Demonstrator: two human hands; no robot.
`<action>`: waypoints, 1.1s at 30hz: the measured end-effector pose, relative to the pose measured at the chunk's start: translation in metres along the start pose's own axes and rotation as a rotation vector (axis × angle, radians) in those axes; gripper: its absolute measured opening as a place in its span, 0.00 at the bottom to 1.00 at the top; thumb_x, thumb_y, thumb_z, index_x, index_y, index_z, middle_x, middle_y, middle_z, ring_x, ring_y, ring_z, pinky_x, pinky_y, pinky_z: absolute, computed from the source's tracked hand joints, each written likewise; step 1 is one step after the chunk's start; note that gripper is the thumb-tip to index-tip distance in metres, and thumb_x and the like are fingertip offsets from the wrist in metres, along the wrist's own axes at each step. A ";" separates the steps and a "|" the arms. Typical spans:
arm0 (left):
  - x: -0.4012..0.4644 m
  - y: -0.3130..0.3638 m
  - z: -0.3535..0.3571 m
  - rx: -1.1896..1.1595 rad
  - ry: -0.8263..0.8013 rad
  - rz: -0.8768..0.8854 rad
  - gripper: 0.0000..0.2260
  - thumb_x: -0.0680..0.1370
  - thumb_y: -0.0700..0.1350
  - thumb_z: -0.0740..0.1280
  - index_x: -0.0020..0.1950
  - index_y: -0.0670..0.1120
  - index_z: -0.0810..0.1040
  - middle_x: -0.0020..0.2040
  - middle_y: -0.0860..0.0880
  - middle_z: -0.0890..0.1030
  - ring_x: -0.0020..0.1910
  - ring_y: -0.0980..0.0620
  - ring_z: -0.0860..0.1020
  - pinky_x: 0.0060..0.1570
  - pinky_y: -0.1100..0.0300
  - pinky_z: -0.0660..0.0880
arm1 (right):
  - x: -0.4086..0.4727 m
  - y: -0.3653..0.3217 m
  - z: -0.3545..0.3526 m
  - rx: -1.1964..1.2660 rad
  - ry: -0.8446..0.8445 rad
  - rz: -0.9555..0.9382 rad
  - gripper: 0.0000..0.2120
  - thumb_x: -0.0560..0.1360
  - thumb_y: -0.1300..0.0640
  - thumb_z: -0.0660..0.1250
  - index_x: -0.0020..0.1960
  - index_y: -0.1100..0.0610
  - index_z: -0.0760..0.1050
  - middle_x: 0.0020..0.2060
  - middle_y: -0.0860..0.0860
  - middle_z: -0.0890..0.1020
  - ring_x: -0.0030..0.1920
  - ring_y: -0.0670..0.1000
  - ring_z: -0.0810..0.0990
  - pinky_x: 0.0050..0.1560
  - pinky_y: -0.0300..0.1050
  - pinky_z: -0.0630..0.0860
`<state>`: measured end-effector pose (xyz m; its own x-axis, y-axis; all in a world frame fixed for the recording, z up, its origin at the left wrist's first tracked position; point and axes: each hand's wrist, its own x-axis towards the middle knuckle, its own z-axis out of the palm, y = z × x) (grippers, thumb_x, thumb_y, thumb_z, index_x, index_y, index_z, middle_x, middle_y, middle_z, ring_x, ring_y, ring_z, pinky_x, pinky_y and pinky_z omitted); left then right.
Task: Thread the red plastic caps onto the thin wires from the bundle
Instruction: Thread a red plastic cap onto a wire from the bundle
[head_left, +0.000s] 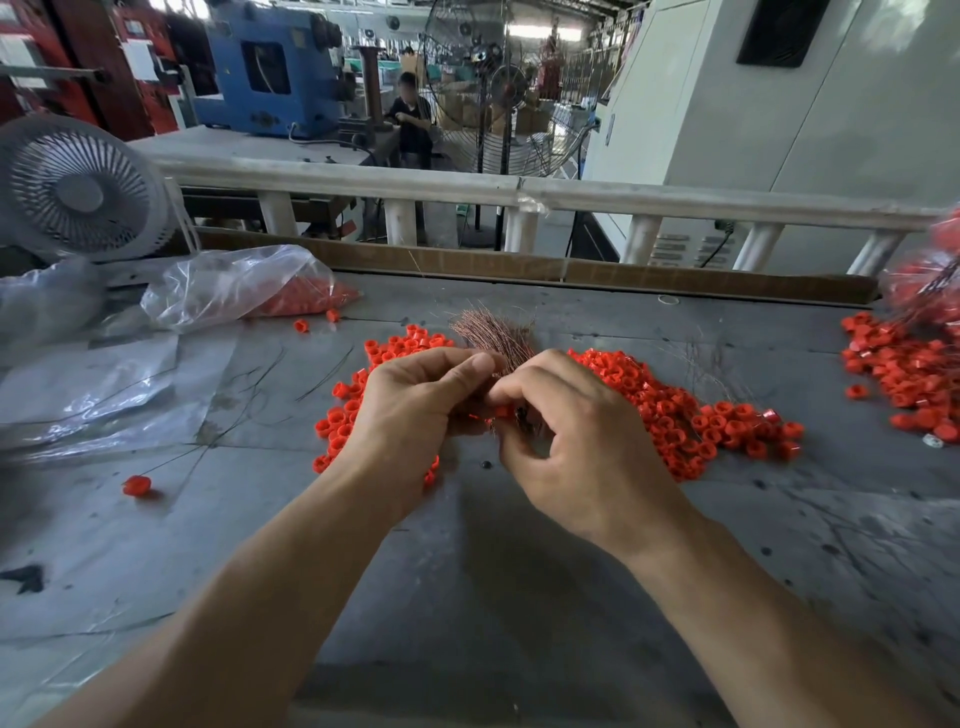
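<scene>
Head view. Nearest the camera, two bare forearms reaching forward over the grey surface (519, 597), meeting at its middle. Wide bare room on the surface under and between the forearms, down to the near edge.

Left hand (410, 410): back of hand up, fingers curled, thumb laid across the top, gripping the bundle of thin wires (493, 335). Copper-coloured wire ends fanning out past the hands, toward the far edge. Right hand (576, 441): fingers curled, thumb and forefinger pinching one red cap (503, 412) just beside the left fingers, at the base of the bundle. Cannot tell whether a wire already passes through this cap.

Loose red caps (691, 415) heaped on both sides of the hands, touching the surface, partly hidden under them. One single cap (137, 485) on a wire, well apart at left. Another heap of caps with wires (909, 374) near the right edge.

At far left, a clear plastic bag (244, 286) with red caps inside, and a white fan (83, 192) behind it. Along the far edge, a low cardboard strip (623, 273), then a white railing (519, 195).
</scene>
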<state>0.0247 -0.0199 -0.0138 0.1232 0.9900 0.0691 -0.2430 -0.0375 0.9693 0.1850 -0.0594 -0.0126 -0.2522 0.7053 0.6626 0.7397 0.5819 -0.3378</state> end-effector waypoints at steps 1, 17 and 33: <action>0.000 0.001 0.000 0.013 0.005 0.002 0.08 0.79 0.42 0.71 0.52 0.39 0.86 0.44 0.40 0.86 0.41 0.48 0.83 0.38 0.60 0.79 | 0.000 0.000 0.000 -0.004 0.002 0.003 0.06 0.75 0.60 0.72 0.51 0.55 0.81 0.47 0.47 0.79 0.49 0.49 0.80 0.48 0.48 0.79; -0.003 0.004 0.002 0.269 0.059 0.061 0.08 0.83 0.43 0.67 0.49 0.44 0.86 0.41 0.45 0.87 0.35 0.52 0.81 0.39 0.56 0.79 | -0.003 0.081 -0.066 -0.573 0.082 0.788 0.09 0.73 0.60 0.70 0.51 0.52 0.84 0.52 0.57 0.84 0.56 0.64 0.80 0.57 0.55 0.77; 0.007 -0.003 -0.013 0.703 0.232 0.186 0.10 0.80 0.49 0.69 0.41 0.51 0.84 0.33 0.54 0.83 0.29 0.60 0.76 0.31 0.52 0.75 | -0.008 0.099 -0.079 -0.605 0.024 0.953 0.08 0.74 0.53 0.70 0.51 0.50 0.84 0.54 0.58 0.85 0.59 0.64 0.79 0.60 0.55 0.75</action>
<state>0.0140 -0.0108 -0.0191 -0.0839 0.9593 0.2696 0.4396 -0.2072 0.8740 0.3090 -0.0395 0.0015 0.5841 0.7451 0.3221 0.8061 -0.4860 -0.3376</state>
